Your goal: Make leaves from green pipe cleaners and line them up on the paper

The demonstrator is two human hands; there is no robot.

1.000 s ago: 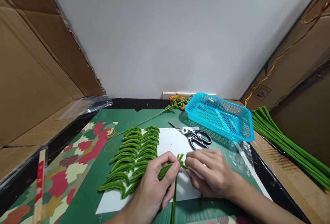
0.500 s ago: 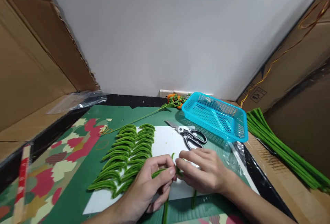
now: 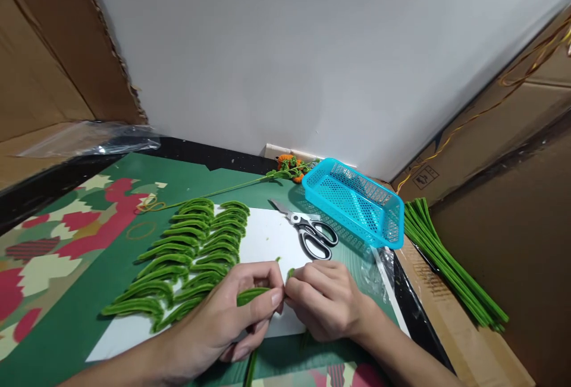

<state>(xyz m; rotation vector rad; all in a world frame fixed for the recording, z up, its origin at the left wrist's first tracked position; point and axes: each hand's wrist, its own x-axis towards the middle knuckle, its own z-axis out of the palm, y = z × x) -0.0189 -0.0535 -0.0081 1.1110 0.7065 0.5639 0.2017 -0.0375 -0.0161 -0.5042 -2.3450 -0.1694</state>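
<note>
My left hand [image 3: 243, 312] pinches a green pipe cleaner [image 3: 252, 296] between thumb and fingers; part of it shows inside the grip and a length hangs below the hand. Fingers curled, my right hand [image 3: 325, 301] meets the left fingertips and is closed on the same pipe cleaner, a bit of green poking out above its fingers. The exact join is hidden by the fingers. Left of the hands, two columns of curved, folded green pipe-cleaner pieces [image 3: 169, 256] lie partly on white paper [image 3: 261, 247]. Scissors [image 3: 307, 226] with black and white handles rest beyond my right hand.
A blue perforated basket [image 3: 345, 217] stands at the back right. Straight green pipe cleaners [image 3: 450, 262] lie bundled on cardboard at the right. An orange flower [image 3: 288, 164] on a green stem lies near the wall. A plastic bag [image 3: 102, 137] is at the far left.
The view has swung, so the scene sits further left. My right fingers have curled in tighter against the left fingertips. Both hands still grip the pipe cleaner.
</note>
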